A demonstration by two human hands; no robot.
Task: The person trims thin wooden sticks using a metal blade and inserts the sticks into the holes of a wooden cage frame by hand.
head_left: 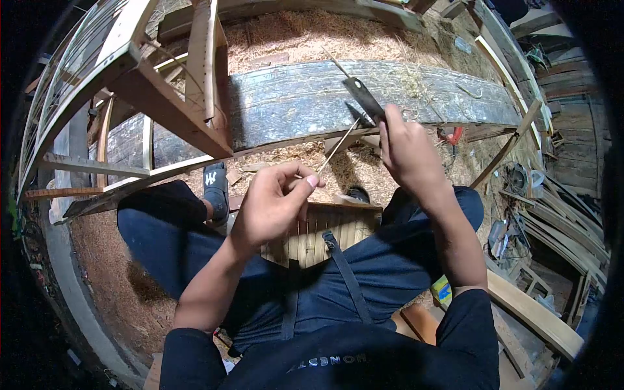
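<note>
My left hand [276, 201] is closed, pinching a thin wooden stick [338, 146] between thumb and fingers. The stick slants up and to the right, its far end close to the blade. In my right hand [413, 146] is a dark, broad-bladed knife [366, 99] with a hole near its tip; my fingers wrap round its handle, which they mostly hide. Beyond the knife tip a thin sliver [335, 62] shows; whether it touches the blade I cannot tell. Both hands are above my lap, in front of a worn plank bench [292, 97].
A wooden frame with slats [169, 97] stands at the left, resting by the bench. Wood shavings [286, 39] cover the ground. A red-handled tool [450, 135] lies right of the bench. Curved wood strips [565, 227] are piled at the right. A slatted wooden piece [305, 237] sits between my legs.
</note>
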